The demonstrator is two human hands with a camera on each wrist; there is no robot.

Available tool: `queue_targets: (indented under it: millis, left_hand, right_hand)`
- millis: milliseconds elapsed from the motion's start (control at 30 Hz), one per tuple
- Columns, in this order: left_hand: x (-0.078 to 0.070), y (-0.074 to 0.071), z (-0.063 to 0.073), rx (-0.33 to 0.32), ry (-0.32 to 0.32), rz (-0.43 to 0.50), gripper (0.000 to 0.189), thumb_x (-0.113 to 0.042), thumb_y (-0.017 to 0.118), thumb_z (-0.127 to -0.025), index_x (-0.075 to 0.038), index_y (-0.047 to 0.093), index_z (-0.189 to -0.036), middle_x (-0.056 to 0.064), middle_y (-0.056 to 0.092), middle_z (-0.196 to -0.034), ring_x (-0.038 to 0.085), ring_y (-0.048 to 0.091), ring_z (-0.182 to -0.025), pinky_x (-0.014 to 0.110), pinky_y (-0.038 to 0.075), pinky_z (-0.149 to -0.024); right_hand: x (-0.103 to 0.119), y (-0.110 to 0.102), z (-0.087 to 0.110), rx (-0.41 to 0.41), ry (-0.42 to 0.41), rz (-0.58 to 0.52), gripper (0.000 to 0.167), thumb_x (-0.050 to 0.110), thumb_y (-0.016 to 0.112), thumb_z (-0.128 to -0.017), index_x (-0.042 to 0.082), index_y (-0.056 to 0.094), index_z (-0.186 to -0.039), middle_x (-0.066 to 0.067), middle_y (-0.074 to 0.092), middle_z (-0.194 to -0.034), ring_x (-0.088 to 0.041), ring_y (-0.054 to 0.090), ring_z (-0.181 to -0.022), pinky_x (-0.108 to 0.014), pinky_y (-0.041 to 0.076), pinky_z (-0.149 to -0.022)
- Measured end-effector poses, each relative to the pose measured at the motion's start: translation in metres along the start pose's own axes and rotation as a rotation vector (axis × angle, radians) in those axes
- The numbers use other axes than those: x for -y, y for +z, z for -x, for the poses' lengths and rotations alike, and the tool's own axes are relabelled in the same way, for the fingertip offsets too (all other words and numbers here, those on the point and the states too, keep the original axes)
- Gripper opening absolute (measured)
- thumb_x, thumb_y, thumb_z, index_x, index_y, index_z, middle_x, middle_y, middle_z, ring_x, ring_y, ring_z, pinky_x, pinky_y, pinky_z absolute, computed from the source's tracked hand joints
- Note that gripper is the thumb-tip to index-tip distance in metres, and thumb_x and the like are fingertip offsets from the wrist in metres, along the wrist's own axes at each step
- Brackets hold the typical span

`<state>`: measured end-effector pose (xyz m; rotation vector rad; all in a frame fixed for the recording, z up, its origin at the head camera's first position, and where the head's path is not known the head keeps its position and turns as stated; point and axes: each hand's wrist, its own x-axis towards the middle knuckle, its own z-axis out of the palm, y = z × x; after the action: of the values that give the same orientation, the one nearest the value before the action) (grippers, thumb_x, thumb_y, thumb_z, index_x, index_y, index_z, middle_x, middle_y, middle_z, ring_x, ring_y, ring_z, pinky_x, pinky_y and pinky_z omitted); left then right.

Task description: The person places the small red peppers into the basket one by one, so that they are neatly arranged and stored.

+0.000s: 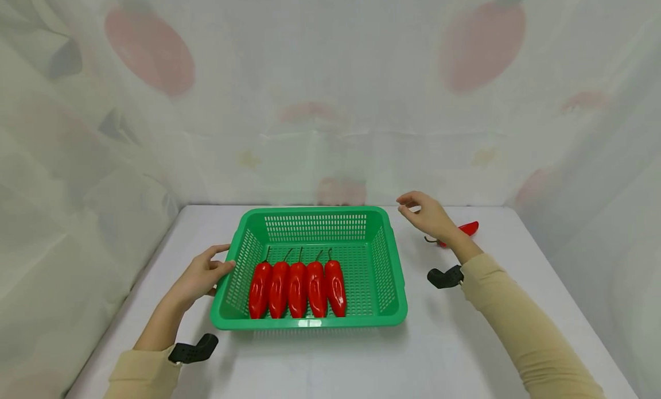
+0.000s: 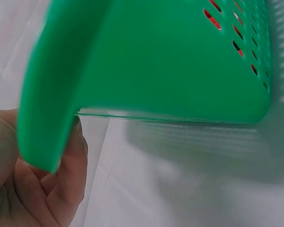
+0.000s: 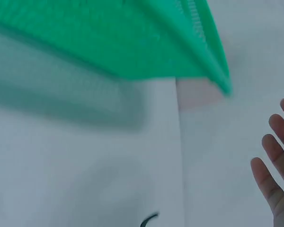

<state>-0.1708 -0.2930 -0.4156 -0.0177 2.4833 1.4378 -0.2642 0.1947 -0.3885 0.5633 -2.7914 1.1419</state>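
Note:
A green plastic basket with slotted walls stands mid-table. Several glossy red chili peppers lie side by side in its left and middle part, dark stems pointing to the back. At the basket's left side, my left hand grips the rim, its fingers bent below the edge in the left wrist view. My right hand hovers beyond the basket's back right corner, holding nothing. Its fingers are spread apart in the right wrist view. Another red chili pepper lies on the right, partly hidden behind the right wrist.
A white cloth covers the table. Pale curtains with faded red fruit prints hang along the back and both sides. Each wrist carries a black camera mount, the right one above the table beside the basket.

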Motion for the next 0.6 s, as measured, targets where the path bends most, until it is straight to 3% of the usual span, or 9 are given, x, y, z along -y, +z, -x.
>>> queue_targets:
  millis: [367, 600]
  left_hand:
    - [-0.001, 0.000, 0.000, 0.001, 0.001, -0.004, 0.062, -0.026, 0.053, -0.094, -0.006, 0.022, -0.144, 0.024, 0.061, -0.100, 0.024, 0.067, -0.072, 0.040, 0.056, -0.059]
    - [-0.002, -0.001, 0.000, 0.004, -0.009, -0.013, 0.062, -0.026, 0.053, -0.094, -0.007, 0.022, -0.144, 0.023, 0.061, -0.099, 0.023, 0.066, -0.071, 0.040, 0.056, -0.059]
  right_hand:
    - [-0.044, -0.017, 0.018, -0.001, 0.046, 0.135, 0.041, 0.022, 0.054, -0.092, 0.000, 0.049, -0.127, -0.019, 0.049, -0.128, -0.036, 0.045, -0.117, -0.052, 0.043, -0.093]
    - [-0.058, -0.031, 0.031, 0.015, 0.079, 0.190, 0.044, 0.019, 0.056, -0.091, -0.001, 0.047, -0.129, -0.022, 0.046, -0.130, -0.039, 0.043, -0.119, -0.055, 0.037, -0.097]
